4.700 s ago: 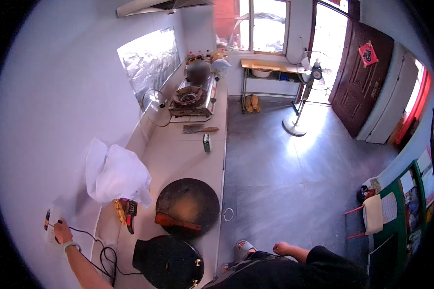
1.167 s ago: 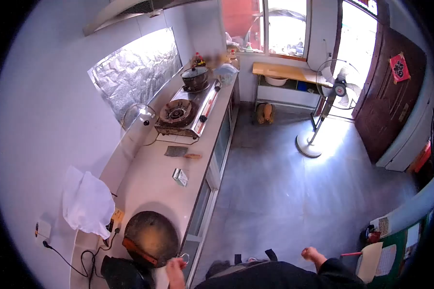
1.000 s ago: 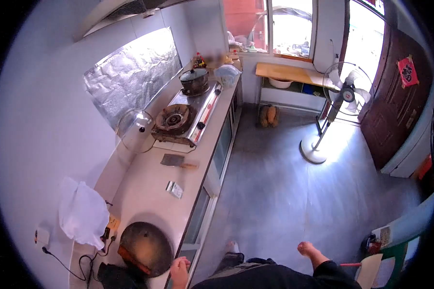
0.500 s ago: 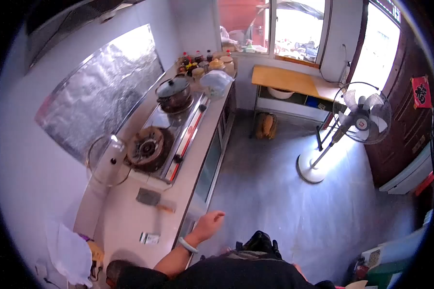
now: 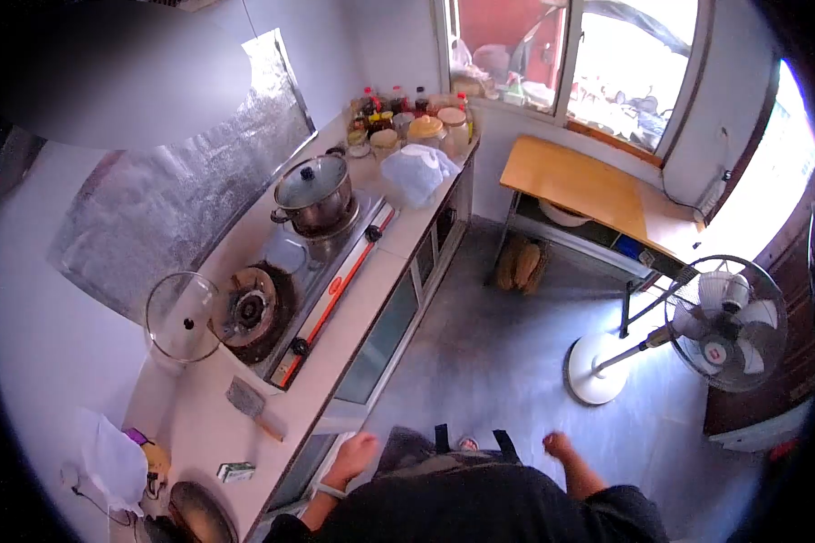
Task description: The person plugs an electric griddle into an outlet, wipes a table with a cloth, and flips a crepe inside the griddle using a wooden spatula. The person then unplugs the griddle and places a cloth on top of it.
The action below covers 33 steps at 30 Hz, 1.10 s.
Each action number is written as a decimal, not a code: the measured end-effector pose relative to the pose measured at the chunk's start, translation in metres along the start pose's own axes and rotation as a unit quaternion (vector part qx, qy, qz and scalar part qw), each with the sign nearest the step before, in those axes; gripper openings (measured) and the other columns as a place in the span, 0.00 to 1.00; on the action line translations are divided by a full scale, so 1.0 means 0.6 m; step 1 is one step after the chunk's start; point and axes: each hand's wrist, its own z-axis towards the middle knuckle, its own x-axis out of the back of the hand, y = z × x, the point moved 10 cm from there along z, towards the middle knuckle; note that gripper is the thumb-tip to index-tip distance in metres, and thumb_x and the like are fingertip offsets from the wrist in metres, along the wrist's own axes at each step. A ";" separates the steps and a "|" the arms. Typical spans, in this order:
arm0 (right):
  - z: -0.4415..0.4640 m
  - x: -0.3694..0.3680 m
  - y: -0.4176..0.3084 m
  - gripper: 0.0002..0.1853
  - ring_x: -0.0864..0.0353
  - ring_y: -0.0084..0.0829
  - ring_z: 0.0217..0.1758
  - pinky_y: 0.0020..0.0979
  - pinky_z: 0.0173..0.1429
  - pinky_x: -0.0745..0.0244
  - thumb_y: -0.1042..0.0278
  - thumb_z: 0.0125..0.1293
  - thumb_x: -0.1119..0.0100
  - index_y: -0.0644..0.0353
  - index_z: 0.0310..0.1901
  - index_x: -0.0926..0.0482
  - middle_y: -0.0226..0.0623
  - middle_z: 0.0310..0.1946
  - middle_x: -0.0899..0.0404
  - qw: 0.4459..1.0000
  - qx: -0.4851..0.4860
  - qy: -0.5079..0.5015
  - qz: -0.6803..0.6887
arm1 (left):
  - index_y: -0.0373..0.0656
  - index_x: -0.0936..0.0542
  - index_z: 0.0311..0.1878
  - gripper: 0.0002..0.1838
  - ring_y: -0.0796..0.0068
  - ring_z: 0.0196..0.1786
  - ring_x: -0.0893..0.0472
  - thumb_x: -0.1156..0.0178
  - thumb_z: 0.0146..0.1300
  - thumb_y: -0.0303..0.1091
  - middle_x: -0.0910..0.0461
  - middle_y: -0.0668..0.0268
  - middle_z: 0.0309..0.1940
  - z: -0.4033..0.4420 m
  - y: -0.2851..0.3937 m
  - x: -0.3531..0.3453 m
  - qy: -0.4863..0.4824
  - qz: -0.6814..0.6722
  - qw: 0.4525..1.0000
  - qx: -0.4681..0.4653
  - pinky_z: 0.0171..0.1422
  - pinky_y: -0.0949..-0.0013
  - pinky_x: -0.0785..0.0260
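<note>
My left hand (image 5: 355,454), a pale band (image 5: 331,490) on its wrist, hangs beside the counter's front edge with loosely bent fingers and nothing visible in it. My right hand (image 5: 560,445) is held out over the floor, its fingers curled in, no object showing. The counter thing nearest my left hand is a cleaver (image 5: 244,397) with a wooden handle, lying flat. Near it is a small green-and-white box (image 5: 235,471). A glass lid (image 5: 183,317) leans by the bare left burner (image 5: 248,309). On the other burner stands a lidded pot (image 5: 313,192).
A wok (image 5: 201,514) sits at the near end of the counter (image 5: 177,421). Jars and bottles (image 5: 426,128) crowd the far end beside a plastic bag (image 5: 418,172). A standing fan (image 5: 598,369) is on the floor at right, before a wooden-topped table (image 5: 580,185).
The view has shifted and tilted down. My left hand has drawn back closer to my body, and my right hand has come into sight. The wok now shows more fully.
</note>
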 end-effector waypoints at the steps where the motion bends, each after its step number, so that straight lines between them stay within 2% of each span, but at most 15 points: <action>1: 0.072 0.019 -0.027 0.16 0.22 0.46 0.29 0.43 0.35 0.26 0.60 0.56 0.54 0.62 0.21 0.24 0.49 0.25 0.22 0.964 0.176 0.041 -0.195 | 0.36 0.23 0.46 0.15 0.73 0.41 0.21 0.45 0.61 0.37 0.20 0.60 0.37 -0.009 0.017 0.005 0.013 -0.039 0.998 0.038 0.46 0.70 0.29; 2: 0.097 0.156 -0.096 0.11 0.23 0.48 0.31 0.44 0.35 0.27 0.64 0.54 0.52 0.60 0.23 0.24 0.47 0.27 0.21 0.991 0.064 0.055 -0.100 | 0.36 0.24 0.45 0.15 0.74 0.40 0.21 0.45 0.61 0.37 0.20 0.60 0.36 -0.002 0.030 0.005 0.017 -0.046 0.998 0.046 0.45 0.70 0.29; 3: 0.213 0.127 -0.053 0.14 0.21 0.48 0.38 0.43 0.44 0.25 0.64 0.59 0.54 0.60 0.28 0.19 0.47 0.33 0.20 0.990 0.066 0.034 -0.119 | 0.35 0.24 0.45 0.15 0.75 0.39 0.21 0.45 0.61 0.37 0.20 0.60 0.35 0.011 0.040 0.011 0.022 -0.053 0.997 0.052 0.44 0.70 0.29; 4: 0.243 0.213 -0.132 0.13 0.21 0.49 0.38 0.43 0.43 0.25 0.64 0.60 0.54 0.63 0.30 0.21 0.48 0.36 0.21 0.988 0.063 0.043 -0.133 | 0.35 0.24 0.44 0.15 0.75 0.38 0.22 0.45 0.61 0.37 0.20 0.61 0.34 0.027 0.045 0.018 0.027 -0.058 0.996 0.057 0.43 0.70 0.29; 6: 0.368 0.243 -0.194 0.10 0.22 0.42 0.33 0.41 0.34 0.26 0.64 0.58 0.50 0.61 0.26 0.25 0.44 0.28 0.22 0.971 0.169 0.117 -0.121 | 0.34 0.24 0.44 0.15 0.75 0.35 0.21 0.45 0.62 0.37 0.21 0.61 0.31 0.067 0.035 0.031 0.063 -0.088 0.993 0.052 0.41 0.70 0.29; 7: 0.436 0.215 -0.197 0.08 0.23 0.38 0.32 0.38 0.33 0.26 0.65 0.58 0.49 0.60 0.28 0.25 0.40 0.27 0.23 0.940 0.121 -0.044 0.317 | 0.34 0.24 0.44 0.14 0.75 0.35 0.21 0.45 0.62 0.37 0.20 0.62 0.30 0.088 0.054 0.048 0.077 -0.057 0.995 0.040 0.41 0.71 0.29; 8: 0.475 0.191 -0.240 0.07 0.23 0.33 0.30 0.35 0.31 0.27 0.65 0.59 0.47 0.59 0.30 0.25 0.35 0.26 0.23 0.701 0.044 -0.193 0.685 | 0.34 0.24 0.44 0.14 0.74 0.35 0.21 0.45 0.62 0.36 0.20 0.62 0.30 0.107 0.071 0.064 0.089 -0.027 0.995 0.027 0.41 0.71 0.28; 10: 0.459 0.309 -0.371 0.07 0.25 0.26 0.28 0.28 0.29 0.29 0.64 0.62 0.45 0.57 0.35 0.26 0.28 0.25 0.27 0.876 -0.029 -0.041 0.479 | 0.36 0.22 0.40 0.11 0.75 0.33 0.21 0.47 0.60 0.32 0.20 0.62 0.30 0.182 0.045 0.076 0.124 -0.100 0.987 0.017 0.41 0.71 0.28; 14: 0.558 0.355 -0.561 0.10 0.28 0.24 0.26 0.26 0.31 0.29 0.62 0.63 0.44 0.60 0.34 0.26 0.30 0.25 0.27 0.815 0.040 -0.132 0.564 | 0.36 0.21 0.37 0.09 0.75 0.34 0.21 0.49 0.58 0.28 0.20 0.62 0.29 0.260 0.118 0.114 0.163 -0.157 0.974 0.013 0.41 0.72 0.29; 18: 0.650 0.465 -0.694 0.14 0.25 0.29 0.32 0.30 0.40 0.28 0.55 0.63 0.45 0.59 0.36 0.26 0.33 0.29 0.25 0.748 0.113 -0.122 0.643 | 0.35 0.21 0.36 0.09 0.74 0.34 0.21 0.49 0.59 0.29 0.20 0.62 0.28 0.295 0.178 0.135 0.198 -0.196 0.960 -0.001 0.41 0.72 0.29; 22: 0.762 0.542 -0.762 0.21 0.25 0.33 0.41 0.35 0.46 0.29 0.47 0.61 0.44 0.59 0.42 0.28 0.37 0.37 0.25 0.675 0.058 -0.112 0.727 | 0.35 0.22 0.35 0.09 0.74 0.32 0.22 0.48 0.60 0.31 0.20 0.62 0.28 0.297 0.217 0.164 0.291 -0.127 0.946 0.062 0.41 0.72 0.30; 25: 0.851 0.557 -0.789 0.27 0.29 0.33 0.47 0.37 0.51 0.32 0.44 0.61 0.45 0.61 0.50 0.32 0.38 0.44 0.28 0.625 0.025 -0.144 0.767 | 0.36 0.21 0.32 0.12 0.75 0.31 0.23 0.51 0.60 0.33 0.19 0.63 0.28 0.269 0.140 0.097 0.350 -0.266 0.888 0.132 0.39 0.73 0.31; 28: 0.882 0.572 -0.821 0.22 0.27 0.34 0.45 0.39 0.48 0.30 0.50 0.58 0.39 0.57 0.47 0.30 0.34 0.41 0.26 0.629 0.020 -0.176 0.757 | 0.34 0.20 0.32 0.15 0.76 0.32 0.22 0.51 0.61 0.36 0.19 0.63 0.28 0.239 0.093 -0.018 0.342 -0.408 0.819 0.213 0.37 0.72 0.31; 31: 0.925 0.615 -0.824 0.19 0.24 0.32 0.39 0.36 0.42 0.27 0.57 0.59 0.39 0.56 0.48 0.30 0.33 0.38 0.25 0.631 0.083 -0.184 0.749 | 0.32 0.21 0.36 0.15 0.75 0.35 0.20 0.48 0.60 0.37 0.20 0.62 0.28 0.212 0.145 -0.091 0.369 -0.349 0.830 0.229 0.38 0.72 0.29; 33: 0.939 0.663 -0.838 0.17 0.24 0.29 0.36 0.30 0.37 0.27 0.61 0.59 0.39 0.57 0.47 0.28 0.31 0.37 0.24 0.626 0.115 -0.167 0.753 | 0.32 0.22 0.37 0.16 0.74 0.36 0.19 0.46 0.61 0.38 0.19 0.61 0.30 0.187 0.187 -0.126 0.370 -0.409 0.781 0.293 0.39 0.72 0.29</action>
